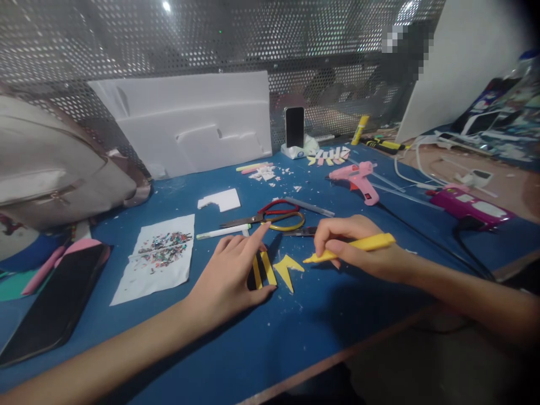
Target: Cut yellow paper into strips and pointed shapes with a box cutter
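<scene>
My left hand (234, 273) lies on the blue table (270, 337), fingers spread, pressing on yellow foam strips (265, 269). A yellow arrow-shaped foam cutout (287, 267) lies just right of the strips. My right hand (358, 247) is closed round a yellow craft knife (354, 247), its tip pointing down-left toward the cutout. Scissors with red and yellow handles (274, 216) lie just beyond both hands, next to a white pen (223, 231).
A pink glue gun (358, 180) with a black cord lies at right. A paper with glitter bits (158, 256) and a dark phone (54, 304) lie at left. White foam board (189, 121) leans at the back beside a standing phone (294, 126). A bag (50, 163) sits far left.
</scene>
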`<state>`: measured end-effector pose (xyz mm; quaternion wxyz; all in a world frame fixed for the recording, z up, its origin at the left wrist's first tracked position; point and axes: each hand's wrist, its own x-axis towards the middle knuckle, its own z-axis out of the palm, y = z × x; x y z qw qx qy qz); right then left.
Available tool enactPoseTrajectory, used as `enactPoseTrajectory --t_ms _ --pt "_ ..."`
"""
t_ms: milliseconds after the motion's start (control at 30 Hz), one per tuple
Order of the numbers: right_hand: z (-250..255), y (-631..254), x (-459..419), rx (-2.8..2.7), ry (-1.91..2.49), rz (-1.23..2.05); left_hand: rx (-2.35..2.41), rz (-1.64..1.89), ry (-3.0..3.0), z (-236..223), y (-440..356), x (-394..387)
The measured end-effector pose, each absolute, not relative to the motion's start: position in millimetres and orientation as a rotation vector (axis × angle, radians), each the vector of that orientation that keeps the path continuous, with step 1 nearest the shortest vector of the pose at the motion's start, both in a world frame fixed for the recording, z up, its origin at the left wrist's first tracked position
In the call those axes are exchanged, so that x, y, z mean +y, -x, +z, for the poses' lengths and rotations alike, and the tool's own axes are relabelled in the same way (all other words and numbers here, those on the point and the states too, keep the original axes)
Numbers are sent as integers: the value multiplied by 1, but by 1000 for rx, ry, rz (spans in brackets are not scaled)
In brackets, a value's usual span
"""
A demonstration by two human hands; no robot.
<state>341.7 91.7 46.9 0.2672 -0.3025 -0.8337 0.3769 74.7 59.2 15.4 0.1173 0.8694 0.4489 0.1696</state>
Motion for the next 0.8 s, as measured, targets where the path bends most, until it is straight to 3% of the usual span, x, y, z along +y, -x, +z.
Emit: enactPoseTrajectory --t_ms 367,533,800 --pt "42 -323 121 -2109 861 1129 1348 557 -2755 49 -20 96" --pt "37 -301 141 -2030 850 1312 1442 490 -2858 38 5 123" --pt "27 -266 158 -1999 806 1243 1070 278 -3029 24 -16 138"
